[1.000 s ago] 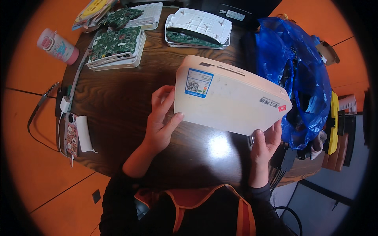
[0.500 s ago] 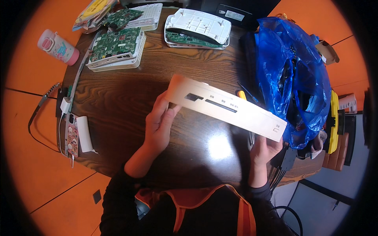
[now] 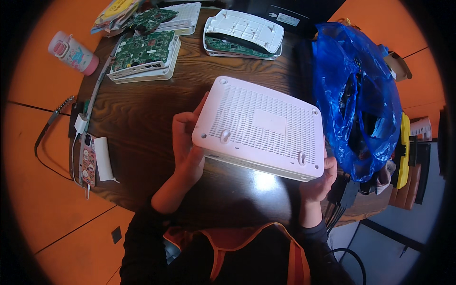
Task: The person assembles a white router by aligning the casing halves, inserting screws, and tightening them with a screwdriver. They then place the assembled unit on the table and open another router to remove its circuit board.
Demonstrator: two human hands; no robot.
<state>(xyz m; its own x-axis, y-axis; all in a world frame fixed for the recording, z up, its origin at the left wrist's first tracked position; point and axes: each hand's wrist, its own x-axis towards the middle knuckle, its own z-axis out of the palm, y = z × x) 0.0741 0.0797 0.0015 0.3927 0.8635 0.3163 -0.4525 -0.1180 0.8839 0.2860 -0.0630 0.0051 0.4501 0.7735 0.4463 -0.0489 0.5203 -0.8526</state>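
A white router-like box (image 3: 256, 128) is held up above the table, its vented face with slots and corner holes turned toward me. My left hand (image 3: 186, 147) grips its left edge, the thumb at the near corner and the other fingers partly behind. On the opposite edge my right hand (image 3: 320, 183) is closed round the near right corner, some fingers hidden behind the box. A narrow side with port openings shows along its near edge, seen only at a slant.
Opened white casings with green circuit boards (image 3: 145, 50) lie at the back left, another casing (image 3: 244, 33) at the back middle. A blue plastic bag (image 3: 356, 99) bulges at the right. Along the left edge are a phone (image 3: 88, 161), a white power bank-like block (image 3: 105, 159) and a pink bottle (image 3: 73, 54).
Both hands have tilted the white box, so its vented broad face now shows instead of the narrow port side. My grip on both ends stays.
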